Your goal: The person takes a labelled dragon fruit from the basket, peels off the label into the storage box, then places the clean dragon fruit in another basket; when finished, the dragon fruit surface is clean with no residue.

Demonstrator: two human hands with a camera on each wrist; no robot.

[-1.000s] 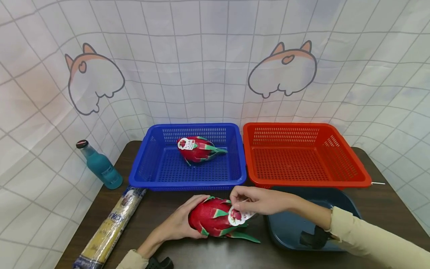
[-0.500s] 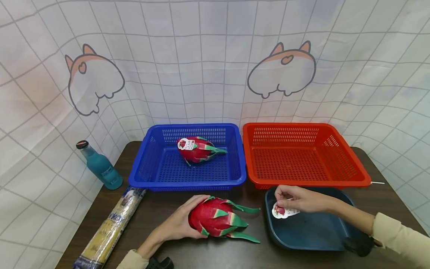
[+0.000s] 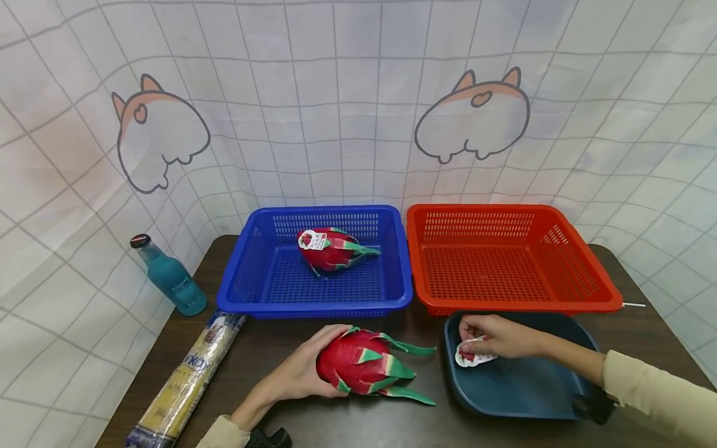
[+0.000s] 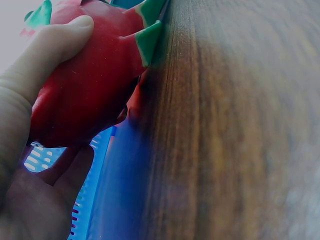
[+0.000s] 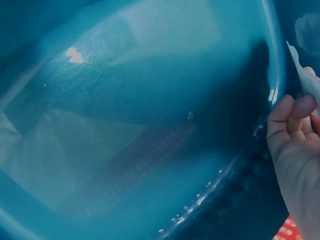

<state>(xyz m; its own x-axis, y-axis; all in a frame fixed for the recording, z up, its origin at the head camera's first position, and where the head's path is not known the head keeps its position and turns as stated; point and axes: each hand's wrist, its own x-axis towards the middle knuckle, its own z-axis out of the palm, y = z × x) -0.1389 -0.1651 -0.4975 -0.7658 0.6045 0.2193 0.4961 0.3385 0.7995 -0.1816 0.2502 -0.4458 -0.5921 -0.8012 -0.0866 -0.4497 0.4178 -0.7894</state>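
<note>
With our left hand (image 3: 304,370) gripping the oval red-green dragon fruit (image 3: 358,364) on the brown surface (image 3: 386,426), our right hand (image 3: 498,336) pinches a white paper label (image 3: 472,359) over the dark-blue plastic basin (image 3: 515,395), likely disposal, next needing release.

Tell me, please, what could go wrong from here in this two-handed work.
The white label with red print, pinched by the right hand near the rim of the dark blue plastic tray, might fall outside it. The rounded red dragon fruit with green tips, held at one end by the left hand, could roll on the dark brown table if released.
</note>
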